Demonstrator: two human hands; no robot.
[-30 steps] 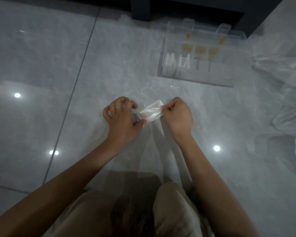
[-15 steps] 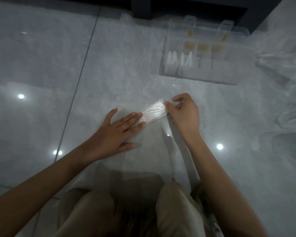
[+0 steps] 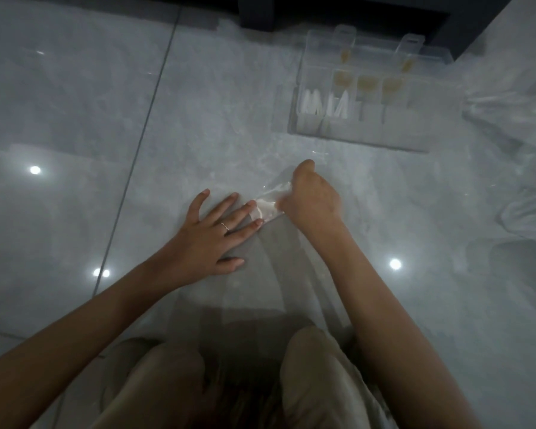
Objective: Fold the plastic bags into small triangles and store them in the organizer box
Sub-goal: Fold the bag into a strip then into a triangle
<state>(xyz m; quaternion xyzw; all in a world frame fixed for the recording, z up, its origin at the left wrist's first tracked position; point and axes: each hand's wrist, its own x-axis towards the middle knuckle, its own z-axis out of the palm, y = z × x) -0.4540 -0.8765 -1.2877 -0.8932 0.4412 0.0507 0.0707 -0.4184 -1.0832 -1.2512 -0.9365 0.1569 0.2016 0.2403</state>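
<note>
A flat left hand (image 3: pixel 211 239) pinned the part-folded plastic bag (image 3: pixel 268 208) to the floor (image 3: pixel 75 119) while the right hand (image 3: pixel 313 202) pinched its folded end; the slick film could spring open if that grip slipped.

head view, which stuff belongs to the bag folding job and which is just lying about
Job: clear plastic bag strip between left hand and right hand; clear plastic organizer box; white folded triangles inside it; loose clear bags, right.
Lying about: yellowish bits in the box; dark furniture base.
</note>
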